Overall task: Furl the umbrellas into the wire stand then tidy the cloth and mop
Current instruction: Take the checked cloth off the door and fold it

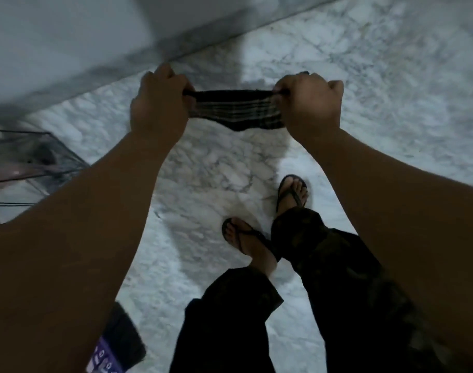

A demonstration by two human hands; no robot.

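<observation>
A dark checked cloth [235,110] is stretched taut between both hands, in the air above the marble floor. My left hand [157,103] grips its left end with curled fingers. At the other end my right hand [310,103] does the same. The cloth's lower edge sags a little in the middle. The wire stand [41,162] stands at the left edge of the view, blurred, with dark shapes inside it that I cannot make out. No mop is in view.
White marble floor [391,90] spreads ahead and to the right. A pale wall with a grey skirting [95,68] runs diagonally across the upper left. My sandalled feet [291,195] stand below the cloth. A dark object with a purple label [114,351] lies at the bottom left.
</observation>
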